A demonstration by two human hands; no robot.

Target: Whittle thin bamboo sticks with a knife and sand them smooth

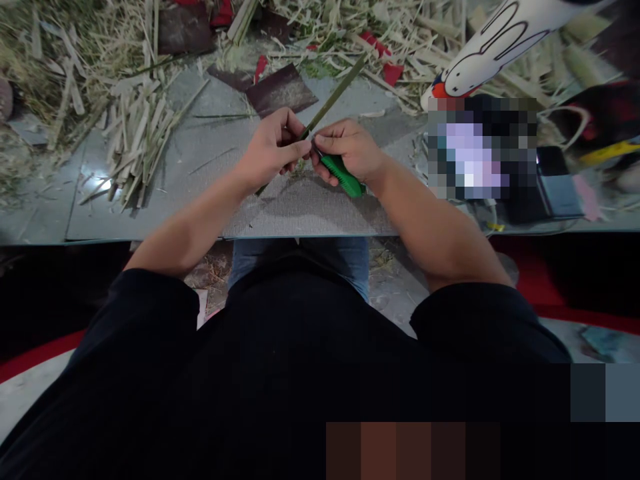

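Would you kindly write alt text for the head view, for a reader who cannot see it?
The left hand grips a thin green strip while the right hand holds a green-handled knife against it. Pale offcuts lie on the grey table beyond.

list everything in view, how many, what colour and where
thin green bamboo strip: one, green, centre, slanting up to the right
green-handled knife: one, green handle, centre, just below the strip
pile of cut bamboo sticks: many, pale tan, left on the mat
grey mat: one, grey, middle of the surface
dark brown sheets: at least two, brown, beyond the strip
red scraps: several, red, among the shavings at the top
white rabbit-print object: one, white with black lines, top right
left hand: one, bare, pinching the strip
right hand: one, bare, gripping the knife
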